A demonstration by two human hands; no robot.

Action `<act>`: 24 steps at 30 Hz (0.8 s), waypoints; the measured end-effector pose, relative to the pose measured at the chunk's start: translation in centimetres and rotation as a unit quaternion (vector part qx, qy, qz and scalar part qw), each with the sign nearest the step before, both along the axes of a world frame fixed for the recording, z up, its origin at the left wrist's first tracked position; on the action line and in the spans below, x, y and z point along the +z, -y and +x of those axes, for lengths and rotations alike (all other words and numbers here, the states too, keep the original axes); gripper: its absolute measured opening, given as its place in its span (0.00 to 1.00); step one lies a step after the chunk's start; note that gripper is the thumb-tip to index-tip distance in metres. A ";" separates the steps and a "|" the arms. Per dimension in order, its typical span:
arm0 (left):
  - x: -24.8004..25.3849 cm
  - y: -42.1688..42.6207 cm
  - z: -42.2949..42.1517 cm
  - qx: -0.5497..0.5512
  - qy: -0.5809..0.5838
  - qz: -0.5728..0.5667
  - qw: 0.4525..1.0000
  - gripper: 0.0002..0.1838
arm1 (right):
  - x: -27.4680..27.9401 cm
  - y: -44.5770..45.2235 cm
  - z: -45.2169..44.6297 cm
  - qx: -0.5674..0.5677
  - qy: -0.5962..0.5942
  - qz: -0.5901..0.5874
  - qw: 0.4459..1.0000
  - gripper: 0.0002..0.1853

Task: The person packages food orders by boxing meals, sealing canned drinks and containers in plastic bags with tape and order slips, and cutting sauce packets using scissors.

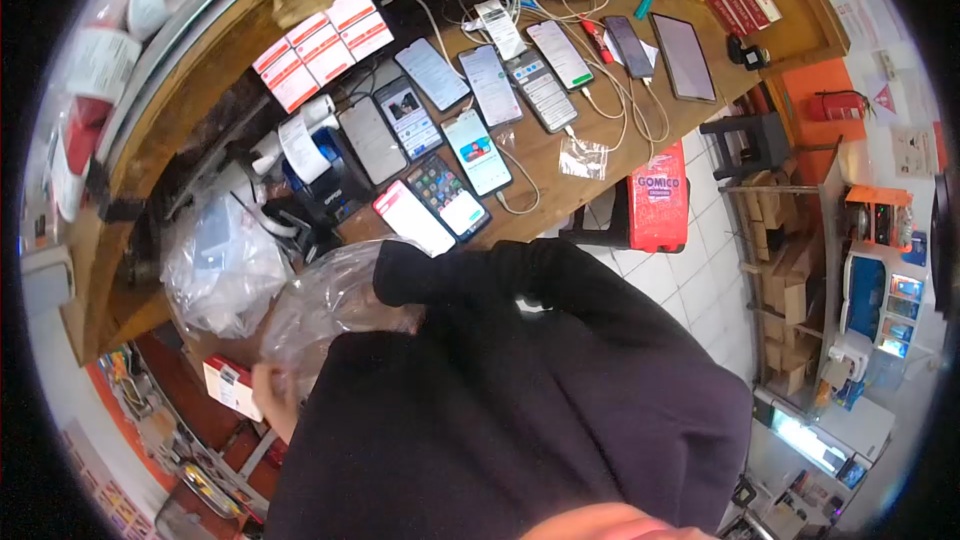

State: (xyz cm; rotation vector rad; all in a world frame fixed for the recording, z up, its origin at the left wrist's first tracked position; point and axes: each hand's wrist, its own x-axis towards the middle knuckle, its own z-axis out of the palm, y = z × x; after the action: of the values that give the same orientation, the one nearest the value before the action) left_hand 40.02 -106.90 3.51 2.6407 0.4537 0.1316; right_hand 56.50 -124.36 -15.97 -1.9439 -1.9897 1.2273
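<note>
At the lower left, my left hand (275,398) is closed at the end of a small white and red box (233,388), slightly blurred. A large clear plastic bag (325,300) spreads between that hand and my right sleeve (405,275). My right arm reaches across in front of me to this bag. Below its cuff only a blurred patch shows, so the fingers of my right hand are hidden. Just beyond lie a phone with a white and red screen (413,217) and a dark phone with app icons (447,200). Another clear bag (225,265) sits farther left.
Several phones lie across the wooden table (545,165), many on white charging cables (620,90). White and red boxes (325,45) stand at the back beside a label printer (325,165). A tablet (683,57) lies far right. A red-covered stool (658,200) stands by the table edge.
</note>
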 end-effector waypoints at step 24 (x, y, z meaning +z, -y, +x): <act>-13.4 -8.1 -14.6 0.277 0.141 -0.350 0.884 0.22 | 4.6 -39.3 -19.3 -0.206 -0.162 0.097 0.960 0.49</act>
State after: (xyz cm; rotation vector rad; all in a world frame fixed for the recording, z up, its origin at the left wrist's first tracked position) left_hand 25.38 -98.76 -9.89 1.6955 0.9387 0.4332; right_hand 37.17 -85.04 -11.38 -1.7995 -1.3998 1.1074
